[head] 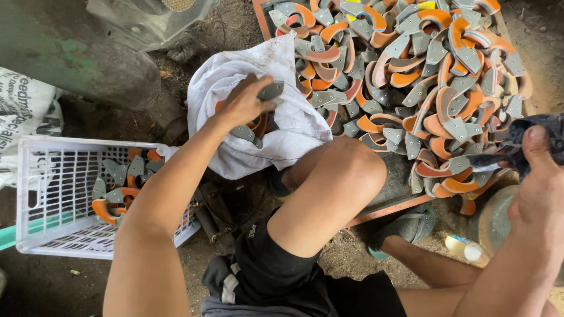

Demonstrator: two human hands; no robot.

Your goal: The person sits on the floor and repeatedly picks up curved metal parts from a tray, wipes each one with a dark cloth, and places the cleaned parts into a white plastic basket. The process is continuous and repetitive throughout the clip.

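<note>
Looking down from head height at a person seated on a dirt floor, knees bent. Reaching forward with the left hand (244, 103) into the mouth of a white cloth sack (235, 76), fingers curled closed around a grey metal plate (271, 90) belonging to a curved orange-and-grey part. Showing more such parts (252, 129) inside the sack, directly under that hand.

Raising the right hand (537, 182) at the far right edge, thumb up, pinching what looks like a dark grey piece (523, 138); not possible to tell exactly what it is.

Spreading between and beyond both hands: a big heap of curved orange-and-grey parts (423, 88) on a rust-edged tray (388, 209), lying ahead and to the right, nearer the right hand. Sitting to the left, beside the left elbow: a white plastic crate (41, 194) holding a few of the same parts (114, 194). Keeping the left hand closest to sack and crate; gripped part's long axis running roughly left to right.
</note>
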